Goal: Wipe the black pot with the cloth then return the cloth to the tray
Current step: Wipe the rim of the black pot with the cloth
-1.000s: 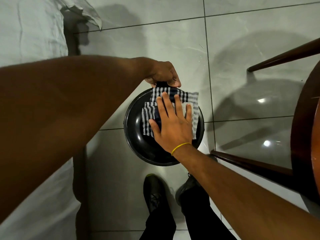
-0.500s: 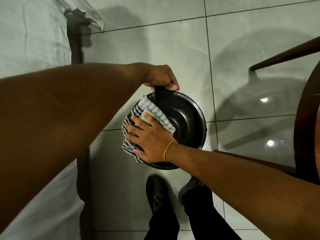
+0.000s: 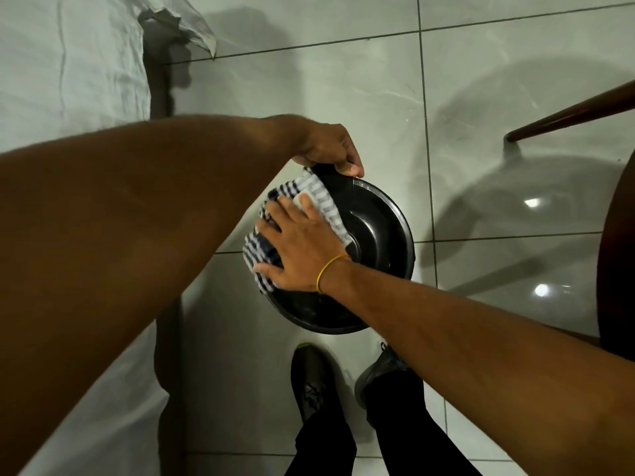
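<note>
The black pot [image 3: 374, 242] hangs in the air above the tiled floor, its inside facing me. My left hand [image 3: 330, 147] grips its handle at the top edge. A blue-and-white striped cloth [image 3: 318, 195] drapes over the pot's left rim. My right hand [image 3: 297, 247], with a yellow band on the wrist, presses flat on the cloth against that rim, fingers spread. The tray is not in view.
A table covered with a white cloth [image 3: 68, 63] runs along the left. A dark wooden chair [image 3: 615, 252] stands at the right, one leg [image 3: 570, 115] reaching over the tiles. My two feet in dark shoes [image 3: 314, 379] stand below the pot.
My right hand has slid the cloth from the pot's middle to its left rim, then slightly upward along the rim. The left hand keeps its hold on the handle.
</note>
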A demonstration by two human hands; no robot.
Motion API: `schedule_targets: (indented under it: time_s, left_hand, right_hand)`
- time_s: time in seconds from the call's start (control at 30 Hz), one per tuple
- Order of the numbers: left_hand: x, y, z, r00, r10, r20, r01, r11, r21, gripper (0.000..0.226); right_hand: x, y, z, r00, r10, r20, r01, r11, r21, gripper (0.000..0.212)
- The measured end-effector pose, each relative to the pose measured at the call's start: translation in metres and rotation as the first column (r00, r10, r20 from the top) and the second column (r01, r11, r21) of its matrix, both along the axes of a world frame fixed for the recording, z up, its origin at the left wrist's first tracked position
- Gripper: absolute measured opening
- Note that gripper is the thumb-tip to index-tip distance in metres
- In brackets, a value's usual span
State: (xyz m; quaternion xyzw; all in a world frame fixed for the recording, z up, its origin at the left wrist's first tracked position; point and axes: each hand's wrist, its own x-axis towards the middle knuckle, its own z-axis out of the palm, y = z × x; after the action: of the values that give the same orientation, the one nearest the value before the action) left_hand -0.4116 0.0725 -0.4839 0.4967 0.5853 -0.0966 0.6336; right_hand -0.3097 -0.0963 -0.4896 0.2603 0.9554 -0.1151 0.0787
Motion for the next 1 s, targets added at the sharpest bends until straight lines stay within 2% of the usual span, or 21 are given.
schedule_targets:
  time_s: [0.17,0.43,0.8,1.0]
  left_hand:
    - [0.001,0.002,0.001,0.995,-0.095,-0.004,0.095,0.994,0.058,0.025]
    - [0.001,0.004,0.003,0.98,-0.194,-0.032,0.197,0.976,0.089,0.027]
    - [-0.008,-0.005,-0.001,0.991,-0.135,0.005,0.133,0.982,0.131,0.028]
    - [-0.01,-0.008,-0.004,0.99,-0.139,-0.006,0.138,0.979,0.149,0.027]
  right_hand:
    - [-0.001,0.027,0.008,0.976,-0.21,0.056,0.21,0.978,0.021,0.091]
    - [-0.004,0.026,0.006,0.975,-0.216,0.058,0.213,0.976,0.045,0.086]
    - [0.016,0.023,0.0,1.0,0.026,0.016,-0.028,0.996,0.089,0.085]
    - [0.026,0.018,0.0,0.955,0.297,-0.023,-0.293,0.95,0.113,0.084]
